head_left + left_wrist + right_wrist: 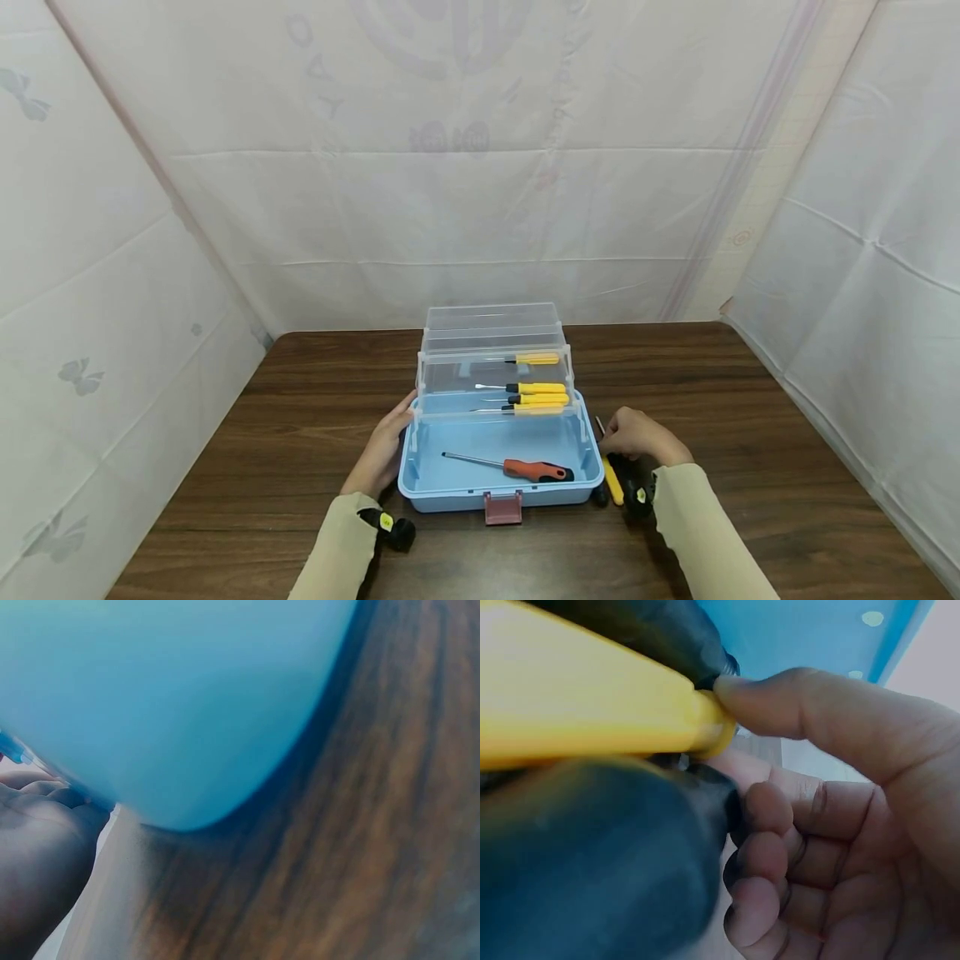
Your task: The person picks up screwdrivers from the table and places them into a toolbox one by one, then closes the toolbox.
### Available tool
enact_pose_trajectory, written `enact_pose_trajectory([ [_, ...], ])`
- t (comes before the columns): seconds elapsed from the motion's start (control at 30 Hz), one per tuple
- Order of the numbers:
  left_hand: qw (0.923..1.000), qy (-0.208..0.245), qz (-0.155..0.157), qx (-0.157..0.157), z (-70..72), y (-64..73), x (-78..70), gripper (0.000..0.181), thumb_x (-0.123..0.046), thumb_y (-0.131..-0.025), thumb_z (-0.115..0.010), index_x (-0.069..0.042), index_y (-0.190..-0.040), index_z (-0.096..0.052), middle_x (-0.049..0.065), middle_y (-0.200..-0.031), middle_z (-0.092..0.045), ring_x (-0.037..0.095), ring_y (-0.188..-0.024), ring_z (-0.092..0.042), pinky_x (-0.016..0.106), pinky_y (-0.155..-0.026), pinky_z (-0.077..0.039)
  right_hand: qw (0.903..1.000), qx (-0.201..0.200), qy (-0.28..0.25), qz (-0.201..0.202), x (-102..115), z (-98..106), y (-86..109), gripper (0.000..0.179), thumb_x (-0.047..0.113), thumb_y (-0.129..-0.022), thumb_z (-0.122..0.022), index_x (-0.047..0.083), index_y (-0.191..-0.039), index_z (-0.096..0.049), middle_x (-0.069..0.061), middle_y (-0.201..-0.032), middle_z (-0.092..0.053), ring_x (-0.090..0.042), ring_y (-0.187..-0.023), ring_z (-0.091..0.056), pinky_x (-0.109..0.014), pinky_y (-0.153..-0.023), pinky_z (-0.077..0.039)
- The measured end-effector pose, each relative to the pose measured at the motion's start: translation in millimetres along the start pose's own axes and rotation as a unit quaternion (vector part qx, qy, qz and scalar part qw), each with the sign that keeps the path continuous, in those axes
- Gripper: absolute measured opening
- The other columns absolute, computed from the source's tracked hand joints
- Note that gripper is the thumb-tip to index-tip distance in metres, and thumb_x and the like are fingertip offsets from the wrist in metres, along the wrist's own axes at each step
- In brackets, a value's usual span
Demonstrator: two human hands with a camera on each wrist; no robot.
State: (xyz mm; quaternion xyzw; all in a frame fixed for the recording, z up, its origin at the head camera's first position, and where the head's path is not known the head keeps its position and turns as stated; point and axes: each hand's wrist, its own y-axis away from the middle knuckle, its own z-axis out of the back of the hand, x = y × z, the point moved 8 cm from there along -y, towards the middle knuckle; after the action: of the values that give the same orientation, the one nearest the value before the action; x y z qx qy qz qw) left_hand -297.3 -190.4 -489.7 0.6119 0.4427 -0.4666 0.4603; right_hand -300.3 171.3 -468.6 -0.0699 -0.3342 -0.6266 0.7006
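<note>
A light blue toolbox (442,504) stands with its clear lid raised. Inside lies a screwdriver with a red and black handle (528,469). My left hand (381,450) rests along the box's left side, its fingers at the wall near the back corner; the left wrist view shows part of this hand (45,847) beside the blue wall. Just right of the box, my right hand (637,435) pinches a yellow-handled screwdriver (592,697) between thumb and forefinger, near the shaft end of its handle. Dark handles (600,862) lie close on both sides of it.
Several yellow-handled screwdrivers (536,388) lie in the clear tray section at the box's back. A reddish latch (502,508) hangs at the front. The brown wooden table (330,375) meets white sheeting (480,225) behind and at the sides.
</note>
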Motion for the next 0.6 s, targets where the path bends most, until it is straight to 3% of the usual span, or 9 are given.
enact_pose_trajectory([
  [0.3, 1.0000, 0.006, 0.004, -0.006, 1.0, -1.0, 1.5, 0.052, -0.021, -0.103, -0.032, -0.014, -0.154, -0.022, 0.010, -0.162, -0.013, 0.031, -0.149, -0.012, 0.052, -0.118, -0.017, 0.9999, -0.003, 0.008, -0.005, 1.1, -1.3, 0.9, 0.019, 0.017, -0.079, -0.070, 0.004, -0.066, -0.067, -0.002, -0.060, -0.057, -0.013, -0.055, -0.052, -0.025, -0.052, -0.047],
  [0.6, 1.0000, -0.002, -0.002, 0.004, 0.1, -1.5, 0.7, 0.052, -0.020, -0.103, -0.030, -0.014, -0.154, -0.020, 0.010, -0.162, -0.012, 0.031, -0.149, -0.012, 0.051, -0.118, -0.016, 0.9998, -0.008, 0.008, -0.016, -1.8, -0.5, -2.0, 0.020, 0.022, -0.078, -0.072, 0.003, -0.072, -0.069, -0.004, -0.066, -0.060, -0.016, -0.061, -0.056, -0.028, -0.057, -0.053],
])
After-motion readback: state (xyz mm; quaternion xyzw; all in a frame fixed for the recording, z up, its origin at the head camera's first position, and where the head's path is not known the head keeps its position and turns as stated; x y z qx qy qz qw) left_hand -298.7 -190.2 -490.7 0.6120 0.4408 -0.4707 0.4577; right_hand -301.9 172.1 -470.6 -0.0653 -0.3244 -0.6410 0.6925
